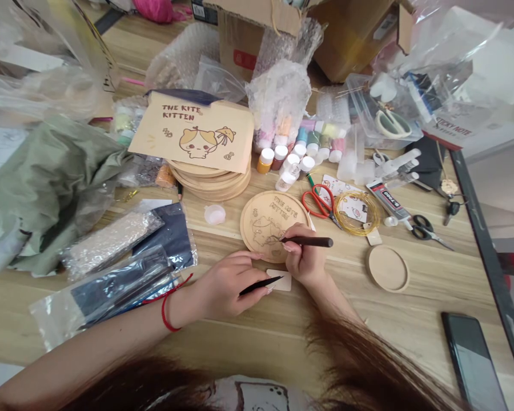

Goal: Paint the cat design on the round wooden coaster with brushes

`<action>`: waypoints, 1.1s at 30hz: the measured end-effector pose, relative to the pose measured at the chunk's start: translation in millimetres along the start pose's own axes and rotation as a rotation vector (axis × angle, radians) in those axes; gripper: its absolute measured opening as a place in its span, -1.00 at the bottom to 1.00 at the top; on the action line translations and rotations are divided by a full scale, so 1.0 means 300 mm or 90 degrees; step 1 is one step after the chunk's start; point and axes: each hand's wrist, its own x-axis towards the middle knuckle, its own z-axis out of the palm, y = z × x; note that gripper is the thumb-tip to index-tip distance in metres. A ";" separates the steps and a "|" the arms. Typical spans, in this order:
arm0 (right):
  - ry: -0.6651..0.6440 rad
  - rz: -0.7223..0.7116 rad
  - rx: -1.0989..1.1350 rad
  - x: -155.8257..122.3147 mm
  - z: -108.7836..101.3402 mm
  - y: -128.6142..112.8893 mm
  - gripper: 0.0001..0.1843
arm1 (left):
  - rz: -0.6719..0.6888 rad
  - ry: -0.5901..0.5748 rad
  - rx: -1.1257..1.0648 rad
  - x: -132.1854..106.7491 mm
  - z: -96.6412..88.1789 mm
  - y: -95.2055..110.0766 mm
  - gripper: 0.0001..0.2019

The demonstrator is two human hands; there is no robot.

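A round wooden plaque [257,228] with a raised rim lies on the table, bearing line-drawn lettering and a kitten figure. My right hand [306,260] rests at its right edge, closed round a dark-handled tool [317,242]; the tool's thin tip reaches over the drawing, though its exact shape is unclear. My left hand [231,282] lies at the plaque's lower edge, fingertips close to or on the rim. Held in it is a pair of black pointed tweezers [259,285], pointing right. Under the tips sits a small pale card [281,279], partly covered.
Behind the plaque, a printed kitten sheet [192,128] tops stacked wooden discs [216,185]. Paint bottles [289,165] stand nearby. To the right are red-handled pliers [317,202], a gold wire coil [346,228], a glue tube [388,201], black scissors [428,229] and a phone [473,359].
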 end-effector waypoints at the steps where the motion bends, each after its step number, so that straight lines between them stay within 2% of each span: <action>1: -0.004 -0.003 -0.002 0.001 0.000 -0.001 -0.87 | -0.001 0.000 0.002 0.000 0.000 0.000 -0.92; 11: -0.015 0.009 -0.014 -0.005 0.000 -0.002 -0.85 | -0.004 -0.001 0.001 0.000 -0.002 0.002 -0.91; 19: 0.016 0.039 -0.014 -0.016 0.002 0.001 -0.81 | -0.011 -0.004 0.008 -0.001 -0.003 0.003 -0.92; 23: 0.100 0.151 0.027 -0.020 0.009 -0.008 -0.73 | -0.009 -0.001 0.002 0.002 -0.005 0.002 -0.92; 28: 0.299 0.247 0.173 0.033 -0.002 -0.044 -0.72 | -0.008 0.004 -0.006 0.002 -0.003 -0.001 -0.92; 30: 0.330 0.314 0.216 0.053 -0.019 -0.058 -0.72 | -0.006 0.005 -0.007 0.001 -0.002 -0.001 -0.92; 33: 0.328 0.431 0.259 0.057 -0.051 -0.069 -0.72 | -0.006 0.008 -0.006 0.002 -0.004 0.001 -0.92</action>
